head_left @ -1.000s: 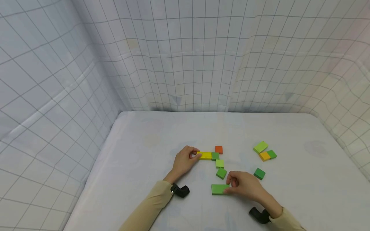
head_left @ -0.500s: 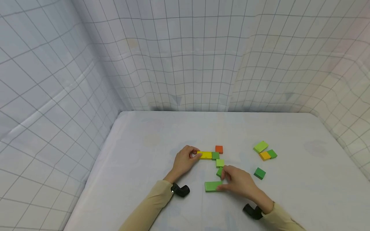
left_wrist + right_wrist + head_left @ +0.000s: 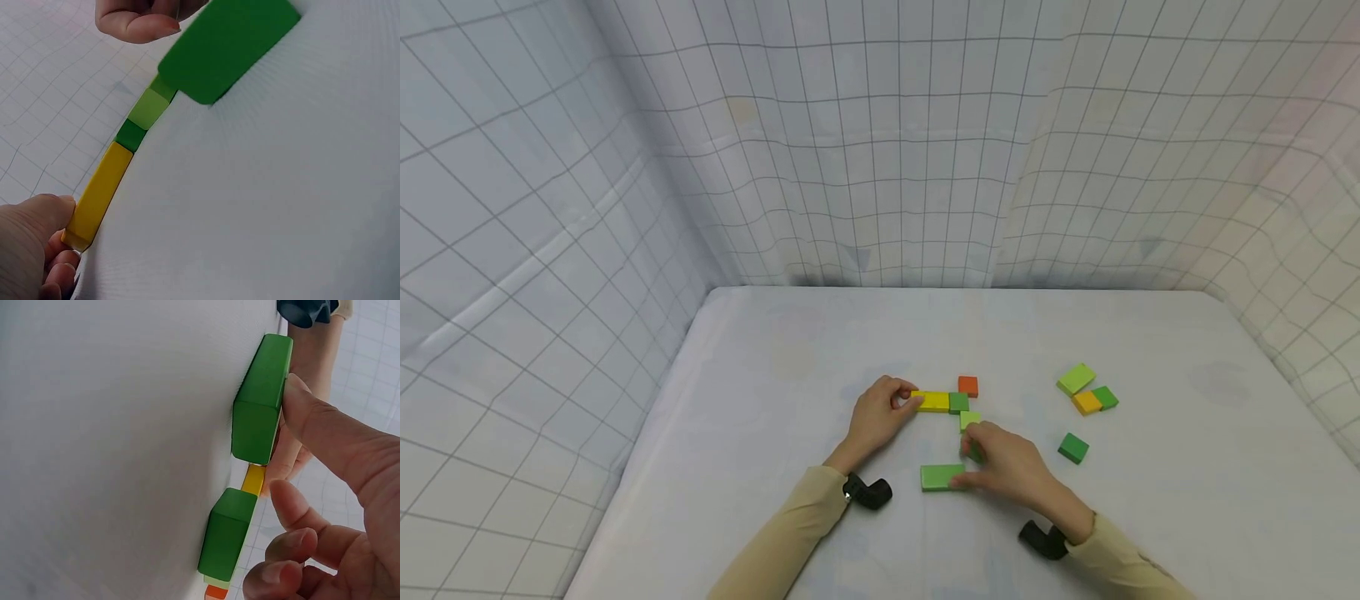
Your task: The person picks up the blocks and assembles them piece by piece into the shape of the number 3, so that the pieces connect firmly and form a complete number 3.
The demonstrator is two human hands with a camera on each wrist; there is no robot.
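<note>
At the left end of a row of blocks, my left hand [image 3: 876, 417] pinches a long yellow block [image 3: 935, 402] between thumb and fingers. A small green block [image 3: 958, 403] adjoins its right end, with a light green block [image 3: 969, 418] just below. My right hand [image 3: 1011, 468] presses its thumb on top of a long green block [image 3: 937, 477] lying flat nearer the front. Its other fingers are loosely bent, apart from that block, over another small green block [image 3: 226, 537] that they partly hide in the head view.
An orange-red block [image 3: 967, 386] lies behind the row. To the right are a lime block [image 3: 1077, 379], an orange-yellow block [image 3: 1086, 403], a green block [image 3: 1105, 397] and a dark green block [image 3: 1073, 447]. Gridded white curtains [image 3: 880, 167] surround the white table [image 3: 790, 333].
The right hand has slid the long green block leftward and slightly away from the front, its fingers now passing over the small green block. The left hand stays in place on the yellow block.
</note>
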